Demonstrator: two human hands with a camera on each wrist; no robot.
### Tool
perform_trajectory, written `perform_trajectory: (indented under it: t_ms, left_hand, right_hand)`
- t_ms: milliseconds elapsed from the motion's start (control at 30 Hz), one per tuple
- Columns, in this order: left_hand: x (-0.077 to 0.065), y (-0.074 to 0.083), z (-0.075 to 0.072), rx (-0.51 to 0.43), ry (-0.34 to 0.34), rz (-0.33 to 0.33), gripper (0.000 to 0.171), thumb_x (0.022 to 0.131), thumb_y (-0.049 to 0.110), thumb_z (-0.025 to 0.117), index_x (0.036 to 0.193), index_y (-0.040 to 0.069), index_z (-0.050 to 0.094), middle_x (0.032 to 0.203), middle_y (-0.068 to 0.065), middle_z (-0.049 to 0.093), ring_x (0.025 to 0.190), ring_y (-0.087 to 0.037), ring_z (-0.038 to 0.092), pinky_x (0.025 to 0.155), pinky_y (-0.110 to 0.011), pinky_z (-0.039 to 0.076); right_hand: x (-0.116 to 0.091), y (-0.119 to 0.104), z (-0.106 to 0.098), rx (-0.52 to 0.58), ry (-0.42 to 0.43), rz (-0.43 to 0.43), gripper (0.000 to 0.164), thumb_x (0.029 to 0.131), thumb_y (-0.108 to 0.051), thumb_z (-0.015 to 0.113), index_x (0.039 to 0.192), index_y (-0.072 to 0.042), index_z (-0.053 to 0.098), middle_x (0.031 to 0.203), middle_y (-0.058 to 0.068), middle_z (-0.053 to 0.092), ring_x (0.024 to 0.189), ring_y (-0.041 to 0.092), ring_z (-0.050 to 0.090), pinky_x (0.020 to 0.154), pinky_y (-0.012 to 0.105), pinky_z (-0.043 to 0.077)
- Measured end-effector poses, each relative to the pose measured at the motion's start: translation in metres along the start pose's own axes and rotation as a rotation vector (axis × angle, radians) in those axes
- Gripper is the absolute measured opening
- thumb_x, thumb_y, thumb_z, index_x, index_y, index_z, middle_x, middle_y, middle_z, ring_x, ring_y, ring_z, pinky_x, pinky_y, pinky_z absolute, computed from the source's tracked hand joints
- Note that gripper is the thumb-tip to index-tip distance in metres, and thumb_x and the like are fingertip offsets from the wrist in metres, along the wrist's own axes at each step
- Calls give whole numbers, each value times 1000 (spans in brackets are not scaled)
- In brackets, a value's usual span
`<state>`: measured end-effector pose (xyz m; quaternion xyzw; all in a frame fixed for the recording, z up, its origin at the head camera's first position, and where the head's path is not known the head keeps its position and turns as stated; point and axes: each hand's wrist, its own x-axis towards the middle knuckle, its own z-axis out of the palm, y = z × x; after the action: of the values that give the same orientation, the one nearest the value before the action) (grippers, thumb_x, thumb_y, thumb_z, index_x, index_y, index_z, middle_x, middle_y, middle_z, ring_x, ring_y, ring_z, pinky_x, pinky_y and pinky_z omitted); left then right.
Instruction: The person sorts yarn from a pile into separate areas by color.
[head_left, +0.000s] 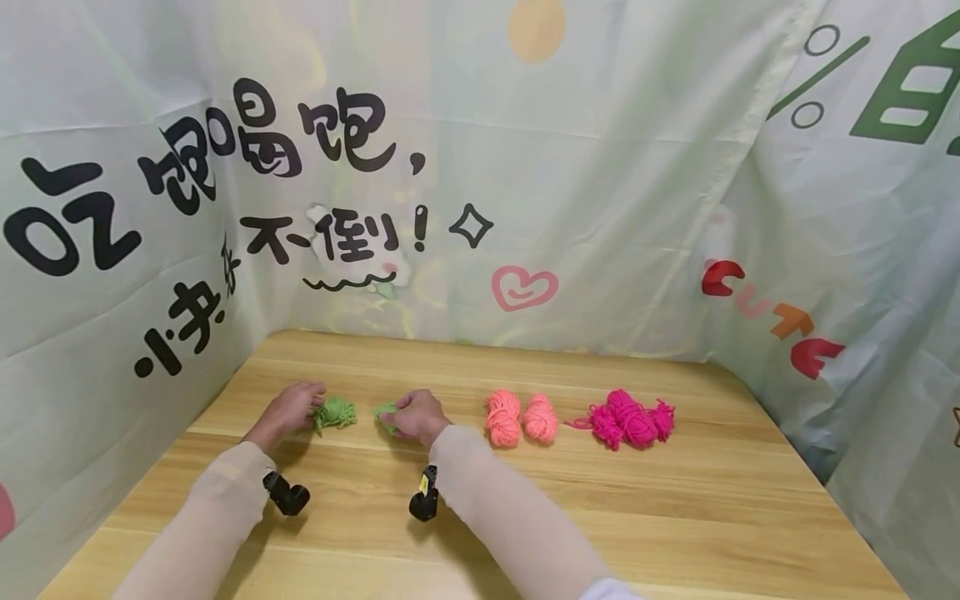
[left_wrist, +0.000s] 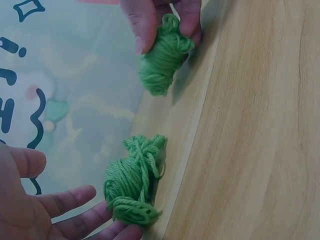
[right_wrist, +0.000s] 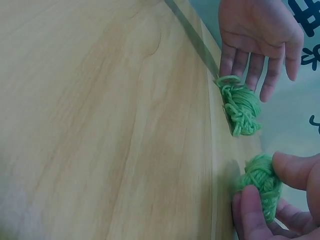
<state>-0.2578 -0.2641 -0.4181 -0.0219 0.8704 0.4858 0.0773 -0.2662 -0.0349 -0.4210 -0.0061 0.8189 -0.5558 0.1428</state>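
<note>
Two small bundles of green yarn are at the left of the wooden table. Beside the left bundle (head_left: 335, 412) is my left hand (head_left: 291, 410), its fingers extended and spread; in the left wrist view the fingertips are right at the lower end of that green yarn (left_wrist: 131, 185). My right hand (head_left: 420, 415) pinches the other green bundle (head_left: 386, 417) between thumb and fingers. The right wrist view shows this held yarn (right_wrist: 262, 182) with the thumb on one side and fingers on the other. A short gap separates the two bundles.
Two coral yarn bundles (head_left: 503, 418) lie side by side right of my right hand. Farther right is a cluster of magenta yarn bundles (head_left: 633, 419) with a loose strand. A printed curtain (head_left: 600, 208) stands behind the table (head_left: 600, 517) and along its sides.
</note>
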Motion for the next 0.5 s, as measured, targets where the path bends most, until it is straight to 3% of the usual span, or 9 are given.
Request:
perform_trajectory:
  t_ms: [200, 500]
  left_hand:
    - [1, -1, 0, 5, 0, -4, 59, 106, 33, 25, 143, -13, 30, 137, -35, 41, 125, -49, 42, 96, -51, 44]
    - [-1, 1, 1, -21, 2, -22, 61, 106, 34, 27, 143, -14, 28, 138, -35, 41, 125, -47, 42, 98, -51, 43]
  right_hand:
    - [-5, -5, 5, -42, 39, -18, 26, 81, -13, 80, 95, -4, 60, 90, 7, 58, 67, 15, 63, 62, 27, 56]
    - [-3, -9, 15, 24, 29, -8, 17, 84, -7, 75, 95, -2, 63, 93, 7, 61, 77, 16, 65, 67, 27, 56]
